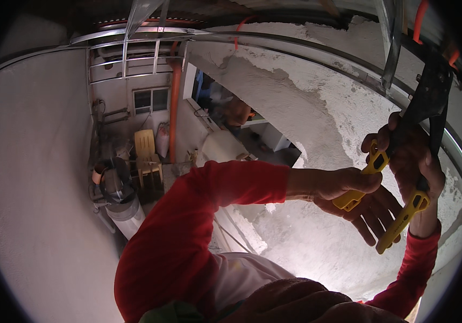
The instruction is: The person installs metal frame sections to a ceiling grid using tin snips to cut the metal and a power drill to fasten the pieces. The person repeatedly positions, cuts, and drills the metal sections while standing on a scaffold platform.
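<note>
Up at the right I hold a black plier-like hand tool (427,89) with two yellow-ended handles, its head raised beside the metal ceiling channel (395,75). My left hand (357,191) reaches across from the left. Its thumb clamps one yellow handle against the palm, while the other fingers stretch toward the second handle. Higher up, my right hand (411,159) is wrapped around the tool where the handles meet the black part. The handles stand apart. Whether the jaws grip anything is too dark to make out.
Thin metal framing (139,56) runs along the top. A rough plastered wall (306,102) has an opening, with a person (235,112) beyond it. Below left are a yellow plastic chair (146,148), an orange pipe (175,110) and a white cylindrical container (126,215).
</note>
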Motion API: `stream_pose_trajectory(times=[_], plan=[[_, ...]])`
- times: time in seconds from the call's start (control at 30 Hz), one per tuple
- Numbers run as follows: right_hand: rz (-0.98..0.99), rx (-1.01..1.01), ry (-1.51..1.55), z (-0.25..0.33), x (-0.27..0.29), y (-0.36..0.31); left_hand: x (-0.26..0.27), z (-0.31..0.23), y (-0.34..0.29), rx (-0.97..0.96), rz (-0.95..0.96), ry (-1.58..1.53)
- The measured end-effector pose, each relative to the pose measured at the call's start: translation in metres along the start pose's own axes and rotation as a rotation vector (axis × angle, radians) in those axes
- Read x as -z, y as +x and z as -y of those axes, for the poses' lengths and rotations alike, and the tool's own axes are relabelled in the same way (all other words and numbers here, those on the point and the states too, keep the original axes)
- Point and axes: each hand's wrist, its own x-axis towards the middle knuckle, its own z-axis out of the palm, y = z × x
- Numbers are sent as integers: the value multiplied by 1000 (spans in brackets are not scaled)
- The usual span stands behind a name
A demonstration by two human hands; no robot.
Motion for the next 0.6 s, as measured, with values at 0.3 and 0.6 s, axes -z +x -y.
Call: stream_pose_trajectory(times=[0.3, 0.6], plan=[[-55, 102, 64, -16, 5, 9, -32, 22, 29, -125, -453, 16], [-414, 170, -532, -41, -29, -65, -19, 12, 23, -338, -751, 601]])
